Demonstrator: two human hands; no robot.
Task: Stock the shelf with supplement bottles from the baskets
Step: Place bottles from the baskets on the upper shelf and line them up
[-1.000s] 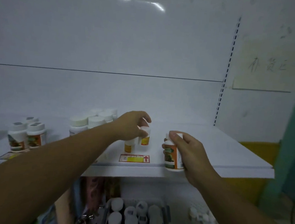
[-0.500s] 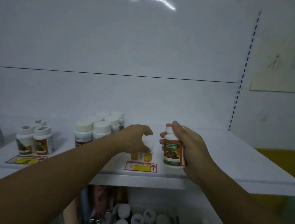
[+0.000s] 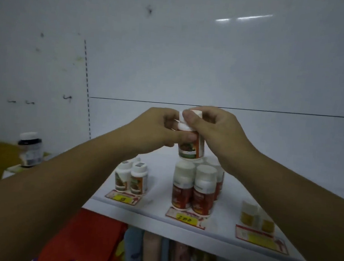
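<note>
**White-capped bottle held in both hands above the shelf stock**

White plastic cap and an orange-and-green label mark the bottle (image 3: 191,147) now in hand. The person holds it upright, in the air, directly over a cluster of red-labelled bottles (image 3: 195,187) standing on the shelf (image 3: 158,193); whether its base touches their caps cannot be told. The left hand (image 3: 156,129) is closed around the upper body of the bottle, fingers wrapped at the neck. The right hand (image 3: 214,129) is closed over the cap, thumb pressed to its near side. Neither hand is open, and both are on the same bottle.

Standing stock on the shelf: a pair of smaller bottles (image 3: 131,178) with matching orange-and-green labels to the left of the red cluster, and yellow-labelled bottles (image 3: 257,217) to the right, blurred. Each group has a price tag in front; the tag (image 3: 123,197) for the small pair lies at the shelf edge. A dark bottle (image 3: 30,150) stands well apart at far left.

Assessment: the step in hand appears to be placement, possibly with a check of the cap first. The held label matches the small pair, not the red cluster below it. The next move likely calls for carrying the bottle left and down, setting it upright just beside or behind that pair, and letting go without knocking its neighbours.
</note>
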